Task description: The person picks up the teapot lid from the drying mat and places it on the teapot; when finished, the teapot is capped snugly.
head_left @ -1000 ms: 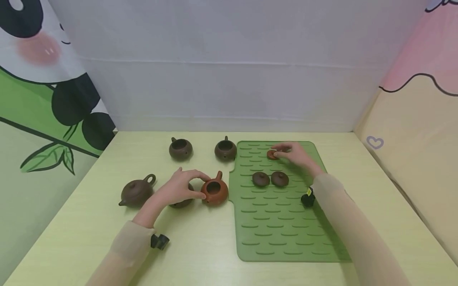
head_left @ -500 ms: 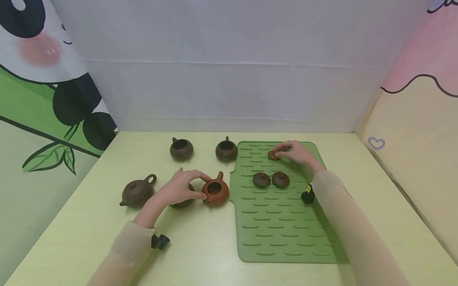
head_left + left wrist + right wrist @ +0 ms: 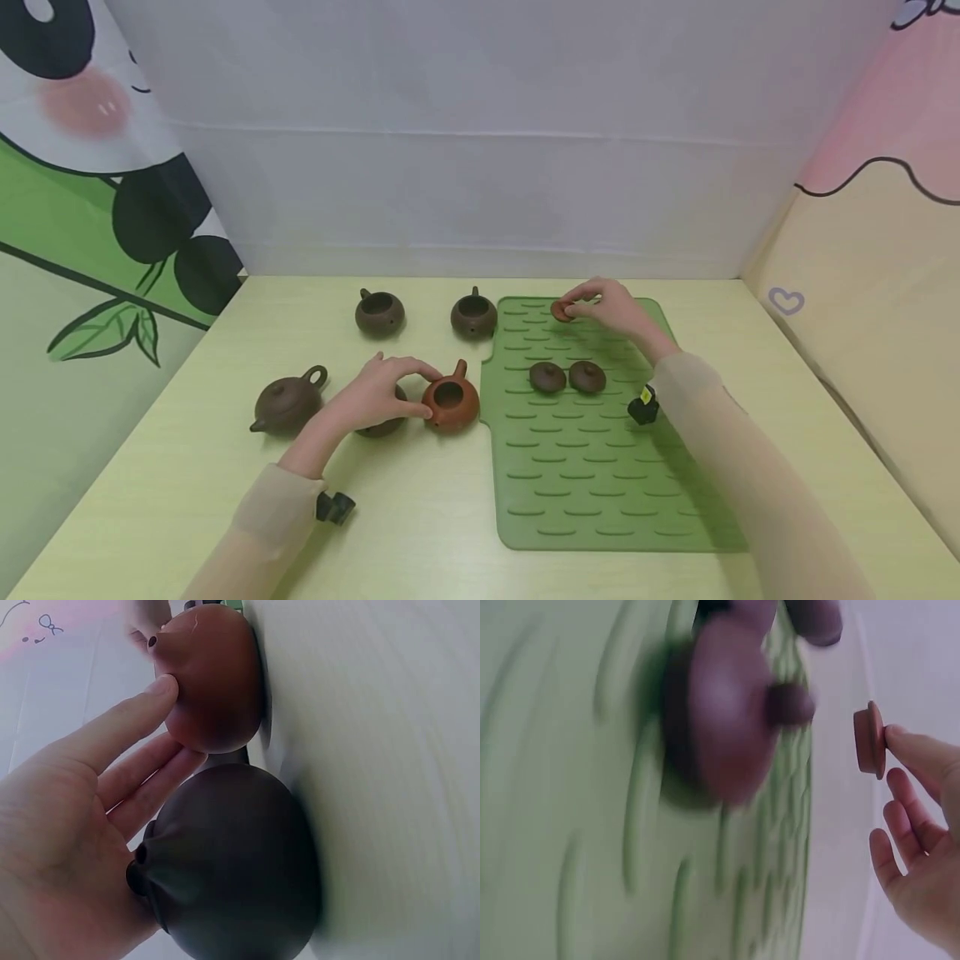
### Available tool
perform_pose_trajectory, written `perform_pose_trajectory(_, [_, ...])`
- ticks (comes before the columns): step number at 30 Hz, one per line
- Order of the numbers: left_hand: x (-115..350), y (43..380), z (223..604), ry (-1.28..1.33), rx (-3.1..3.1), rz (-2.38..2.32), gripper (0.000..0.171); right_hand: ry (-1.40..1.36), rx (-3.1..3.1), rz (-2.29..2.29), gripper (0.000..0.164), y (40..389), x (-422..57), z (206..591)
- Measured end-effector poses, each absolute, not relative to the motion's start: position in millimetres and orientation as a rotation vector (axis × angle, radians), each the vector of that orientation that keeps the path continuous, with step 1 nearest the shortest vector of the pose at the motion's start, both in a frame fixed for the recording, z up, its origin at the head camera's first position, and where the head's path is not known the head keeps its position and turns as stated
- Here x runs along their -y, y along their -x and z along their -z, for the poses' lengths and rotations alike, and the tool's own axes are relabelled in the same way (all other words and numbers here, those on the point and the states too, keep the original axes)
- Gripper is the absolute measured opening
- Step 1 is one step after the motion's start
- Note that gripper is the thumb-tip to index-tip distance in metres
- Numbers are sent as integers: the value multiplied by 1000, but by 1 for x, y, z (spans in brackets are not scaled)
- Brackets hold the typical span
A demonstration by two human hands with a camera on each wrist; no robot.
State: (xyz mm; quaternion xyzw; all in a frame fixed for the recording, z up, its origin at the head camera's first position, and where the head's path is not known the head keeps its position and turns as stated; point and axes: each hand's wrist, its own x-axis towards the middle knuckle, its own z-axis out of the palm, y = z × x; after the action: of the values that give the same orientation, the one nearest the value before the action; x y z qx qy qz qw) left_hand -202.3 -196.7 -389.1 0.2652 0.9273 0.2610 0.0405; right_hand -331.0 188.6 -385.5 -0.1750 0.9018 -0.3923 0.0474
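Observation:
My left hand [image 3: 375,396] holds the reddish-brown teapot [image 3: 452,407] between thumb and fingers; it stands lidless on the table, its opening showing. In the left wrist view the thumb touches that teapot [image 3: 214,682] near its spout. Under the palm sits a dark brown teapot [image 3: 232,862], mostly hidden in the head view. Over the far part of the green mat [image 3: 570,500], my right hand [image 3: 611,310] pinches a small reddish-brown lid [image 3: 562,311]. The right wrist view shows this lid [image 3: 870,740] raised off the mat, its knob at the fingertips.
Two dark lids, a left one [image 3: 547,377] and a right one [image 3: 587,377], lie side by side on the mat. Farther back stand two dark open teapots, one [image 3: 379,315] left of the other [image 3: 474,317]. A lidded dark teapot [image 3: 287,406] is left of my left hand.
My right hand has lifted the reddish-brown lid from the mat and shifted it slightly left and back. The left hand and its teapot have stayed in place.

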Motion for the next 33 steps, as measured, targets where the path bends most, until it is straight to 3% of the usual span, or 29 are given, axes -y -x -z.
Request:
perform_pose_trajectory(21, [199, 208, 395, -777, -2800, -888, 46, 835, -2467, 1440, 17, 257, -84, 370])
perform_pose_trajectory(33, [202, 211, 397, -751, -2813, -857, 43, 910, -2415, 1429, 16, 241, -59, 381])
